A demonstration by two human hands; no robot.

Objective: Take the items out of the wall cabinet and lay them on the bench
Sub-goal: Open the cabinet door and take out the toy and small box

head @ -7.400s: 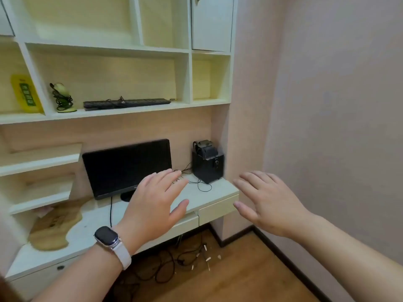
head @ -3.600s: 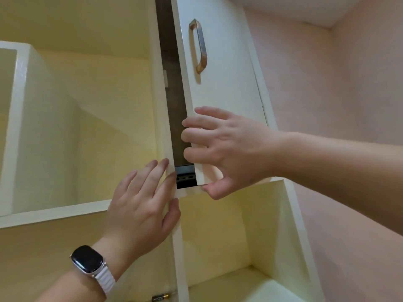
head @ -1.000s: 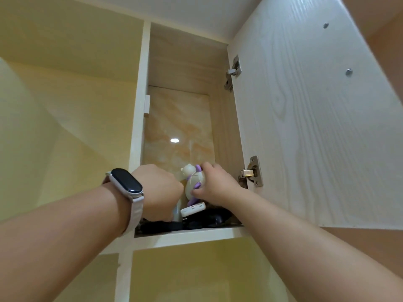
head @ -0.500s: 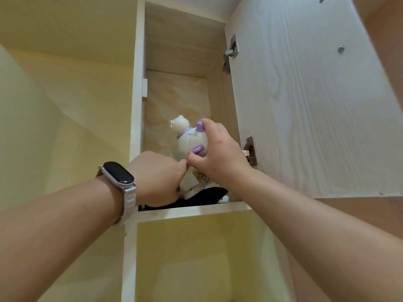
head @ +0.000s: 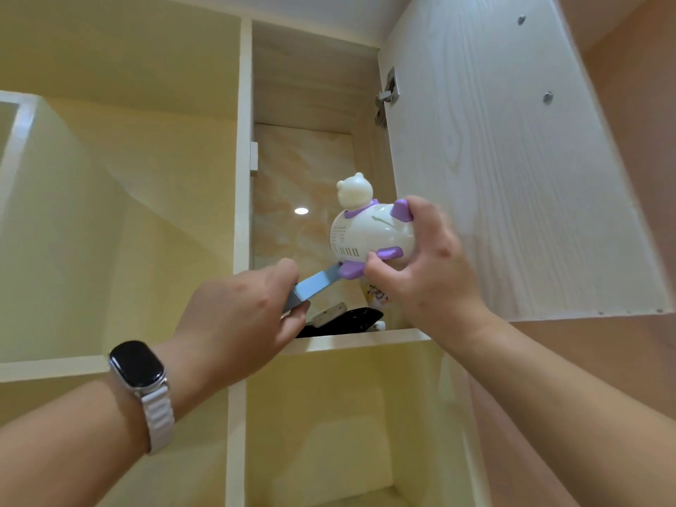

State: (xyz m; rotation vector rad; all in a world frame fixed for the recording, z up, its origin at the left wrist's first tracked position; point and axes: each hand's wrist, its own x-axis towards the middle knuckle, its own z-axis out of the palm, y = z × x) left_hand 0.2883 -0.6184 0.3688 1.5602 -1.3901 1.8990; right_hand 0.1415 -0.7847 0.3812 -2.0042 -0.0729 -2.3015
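Holding the white bear-shaped toy (head: pixel 369 232) in my right hand (head: pixel 428 265), I have it lifted just in front of the open wall cabinet (head: pixel 303 115), head up, its rounded body with purple feet lying sideways toward the cabinet door (head: pixel 512 170). My left hand (head: pixel 241 316), smartwatch (head: pixel 137 364) on the wrist, grips a flat blue piece (head: pixel 311 287), slanting up toward the toy. A black item (head: pixel 347 322) lies on the cabinet shelf. Pale yellow open shelves (head: pixel 109 214) flank it; pink wall beyond.
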